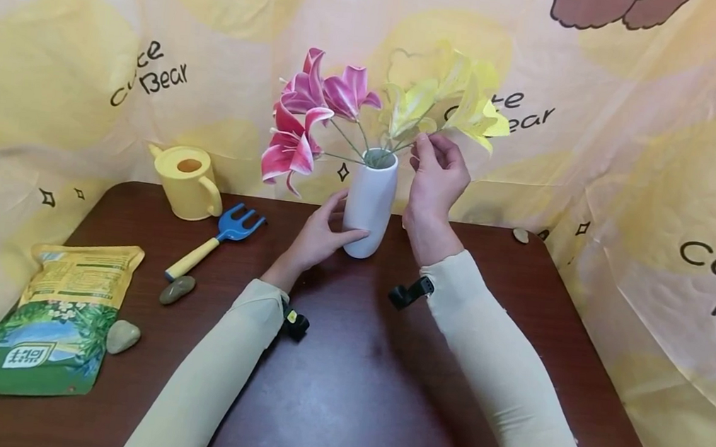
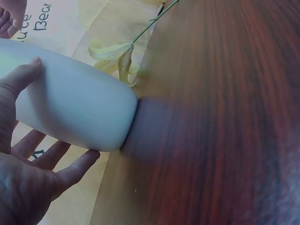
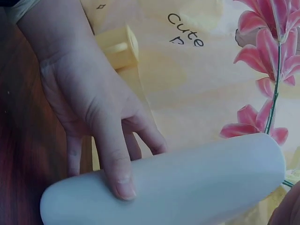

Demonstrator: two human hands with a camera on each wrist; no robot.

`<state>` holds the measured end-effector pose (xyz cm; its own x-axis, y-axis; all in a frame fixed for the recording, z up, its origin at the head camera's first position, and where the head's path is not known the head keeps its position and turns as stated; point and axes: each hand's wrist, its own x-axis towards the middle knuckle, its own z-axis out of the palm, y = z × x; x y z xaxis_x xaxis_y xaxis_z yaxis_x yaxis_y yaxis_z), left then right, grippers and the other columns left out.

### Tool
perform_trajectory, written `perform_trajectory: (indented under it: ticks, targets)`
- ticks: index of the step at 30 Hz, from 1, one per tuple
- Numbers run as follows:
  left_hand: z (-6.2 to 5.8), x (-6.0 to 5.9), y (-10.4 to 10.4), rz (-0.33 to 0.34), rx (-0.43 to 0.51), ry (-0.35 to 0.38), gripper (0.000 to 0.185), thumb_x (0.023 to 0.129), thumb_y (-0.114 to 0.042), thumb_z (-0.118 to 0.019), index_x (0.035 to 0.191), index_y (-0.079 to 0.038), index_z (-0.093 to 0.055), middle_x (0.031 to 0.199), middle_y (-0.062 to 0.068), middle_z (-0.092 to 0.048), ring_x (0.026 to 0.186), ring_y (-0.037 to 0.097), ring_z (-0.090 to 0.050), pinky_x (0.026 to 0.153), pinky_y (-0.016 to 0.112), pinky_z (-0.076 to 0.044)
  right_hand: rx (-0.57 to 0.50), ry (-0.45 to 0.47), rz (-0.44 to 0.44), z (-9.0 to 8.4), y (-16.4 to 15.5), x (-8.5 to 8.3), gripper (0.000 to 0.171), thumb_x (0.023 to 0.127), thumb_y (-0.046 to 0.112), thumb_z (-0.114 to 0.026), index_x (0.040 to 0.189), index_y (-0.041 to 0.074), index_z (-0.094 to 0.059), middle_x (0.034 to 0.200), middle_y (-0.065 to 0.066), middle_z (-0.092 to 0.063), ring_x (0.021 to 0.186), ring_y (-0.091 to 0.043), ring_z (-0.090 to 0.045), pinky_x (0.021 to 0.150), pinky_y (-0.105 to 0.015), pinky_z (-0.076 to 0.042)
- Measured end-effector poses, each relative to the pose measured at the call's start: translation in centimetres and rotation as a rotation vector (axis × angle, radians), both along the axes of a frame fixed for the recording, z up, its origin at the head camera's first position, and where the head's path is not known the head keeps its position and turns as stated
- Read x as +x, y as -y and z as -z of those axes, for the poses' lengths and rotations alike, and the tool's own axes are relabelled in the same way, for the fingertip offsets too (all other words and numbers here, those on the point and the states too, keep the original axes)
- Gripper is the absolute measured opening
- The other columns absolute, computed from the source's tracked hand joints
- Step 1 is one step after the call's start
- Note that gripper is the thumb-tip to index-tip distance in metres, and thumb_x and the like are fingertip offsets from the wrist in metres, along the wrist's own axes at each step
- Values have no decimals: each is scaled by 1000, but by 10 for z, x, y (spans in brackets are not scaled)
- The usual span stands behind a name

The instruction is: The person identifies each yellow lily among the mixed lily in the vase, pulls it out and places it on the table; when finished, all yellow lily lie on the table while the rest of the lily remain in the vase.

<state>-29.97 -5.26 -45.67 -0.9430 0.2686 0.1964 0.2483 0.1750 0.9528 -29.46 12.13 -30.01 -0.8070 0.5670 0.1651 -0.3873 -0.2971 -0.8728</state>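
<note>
With pink lilies (image 1: 306, 116) already standing in the white ceramic vase (image 1: 370, 203) on the dark wooden counter (image 1: 345, 364), the left hand (image 1: 319, 234) steadies its base with straight fingers while the right hand (image 1: 437, 174) pinches a yellow lily stem (image 1: 403, 146), seemingly not yet settled.

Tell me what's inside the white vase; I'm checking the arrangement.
The vase holds thin green stems of pink flowers and yellow flowers. Its opaque wall hides the stems' lower ends and any water.

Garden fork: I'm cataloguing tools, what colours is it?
Blue head, yellow handle on the garden fork; head view shows it best.
</note>
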Motion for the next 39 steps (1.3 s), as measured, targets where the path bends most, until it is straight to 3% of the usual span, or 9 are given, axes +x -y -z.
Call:
perform_trajectory:
  ticks: [8, 12, 18, 23, 28, 34, 39]
  targets:
    - [-2, 2, 0, 4, 4, -8, 89, 95, -32, -93, 169, -33, -45, 166, 10, -57, 152, 39, -58, 123, 66, -51, 19, -37, 52, -5, -11, -2, 11, 99, 6, -84, 94, 14, -79, 87, 1, -76, 83, -16, -76, 95, -42, -65]
    - [-2, 3, 0, 9, 8, -17, 89, 95, -30, -93, 169, -33, -45, 165, 12, -57, 151, 40, -58, 122, 67, -52, 28, -42, 39, -6, -12, 0, 11, 99, 6, -84, 94, 14, -79, 87, 1, -76, 81, -15, -75, 93, -42, -65]
    - [-1, 3, 1, 9, 14, -23, 89, 95, -31, -93, 169, -33, -45, 164, 12, -58, 150, 39, -59, 123, 65, -51, 131, -46, -19, -6, -9, 4, 9, 101, 4, -81, 98, 12, -79, 88, 1, -76, 85, -15, -74, 90, -37, -67]
    - [-1, 3, 1, 11, 12, -19, 89, 95, -31, -93, 169, -33, -45, 165, 11, -57, 150, 39, -59, 123, 64, -51, 143, -86, -25, -7, -6, 7, 5, 102, 4, -81, 107, 3, -80, 89, -1, -76, 84, -17, -75, 85, -32, -68]
    - [-3, 4, 0, 11, 7, -13, 89, 95, -32, -93, 170, -34, -44, 167, 11, -56, 151, 39, -58, 122, 65, -52, 116, -138, -27, -10, -7, 11, 15, 103, 4, -80, 116, -3, -79, 93, -4, -76, 85, -18, -75, 84, -30, -69]
    - [-3, 5, 0, 13, 14, -21, 89, 95, -32, -94, 170, -33, -45, 168, 11, -55, 151, 40, -58, 121, 65, -53, -3, -150, -33, -18, -16, 16, 6, 100, 2, -83, 104, 5, -79, 92, -8, -76, 82, -23, -78, 77, -32, -69]
    - [-3, 5, 0, 6, 18, -9, 89, 94, -32, -94, 169, -31, -45, 168, 11, -55, 153, 38, -58, 123, 65, -52, -132, -171, -71, -27, -36, 24, 8, 98, -4, -82, 103, 1, -78, 88, -9, -75, 76, -22, -77, 73, -32, -68]
